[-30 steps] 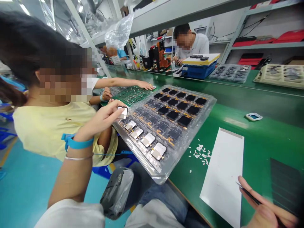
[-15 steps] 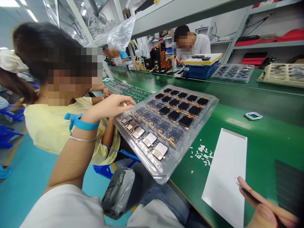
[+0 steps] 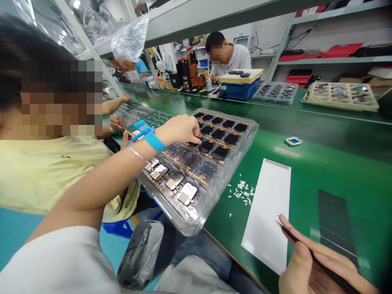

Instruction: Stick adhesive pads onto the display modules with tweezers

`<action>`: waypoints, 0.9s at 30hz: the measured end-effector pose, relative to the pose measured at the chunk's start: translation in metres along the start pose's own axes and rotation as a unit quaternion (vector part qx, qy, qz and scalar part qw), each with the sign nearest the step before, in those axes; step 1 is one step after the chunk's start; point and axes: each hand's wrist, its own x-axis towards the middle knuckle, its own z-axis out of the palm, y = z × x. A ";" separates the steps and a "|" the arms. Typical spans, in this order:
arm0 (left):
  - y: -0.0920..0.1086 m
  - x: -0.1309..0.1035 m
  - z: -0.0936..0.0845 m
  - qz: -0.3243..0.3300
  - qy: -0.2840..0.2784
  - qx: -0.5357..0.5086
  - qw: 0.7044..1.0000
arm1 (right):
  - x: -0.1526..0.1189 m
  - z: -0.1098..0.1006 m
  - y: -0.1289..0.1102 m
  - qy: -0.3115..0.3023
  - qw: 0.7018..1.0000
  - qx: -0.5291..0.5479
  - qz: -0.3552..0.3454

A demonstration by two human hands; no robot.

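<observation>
Left hand (image 3: 180, 130), grip pinched at a black square module (image 3: 207, 145) in the clear plastic tray (image 3: 245, 141) overhanging the green bench (image 3: 321, 163); pressure could tip it. Right hand (image 3: 309, 265) grips black tweezers (image 3: 309, 253).

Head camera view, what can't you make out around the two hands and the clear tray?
- Left hand: fingertips curl down onto the clear tray, hiding whether they pinch a dark part.
- Right hand: cut off by the bottom edge; the black tweezers run past it.
- White scraps: too small to identify.

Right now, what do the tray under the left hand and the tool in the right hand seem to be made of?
Tray: clear, glossy thin plastic; the green bench shows through its rim. Tweezers: dark and slim, probably matte-coated metal, though plastic is possible.
</observation>
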 end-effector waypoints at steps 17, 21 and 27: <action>0.176 -0.154 0.079 0.228 0.027 -0.511 0.829 | 0.070 -0.023 -0.027 -0.304 0.947 0.078 0.071; 0.199 -0.119 0.126 0.149 -0.025 -0.648 0.747 | 0.071 -0.032 -0.018 -0.339 0.935 -0.061 -0.089; 0.201 -0.107 0.152 0.082 -0.015 -0.724 0.684 | 0.060 -0.030 0.002 -0.365 0.891 -0.175 -0.205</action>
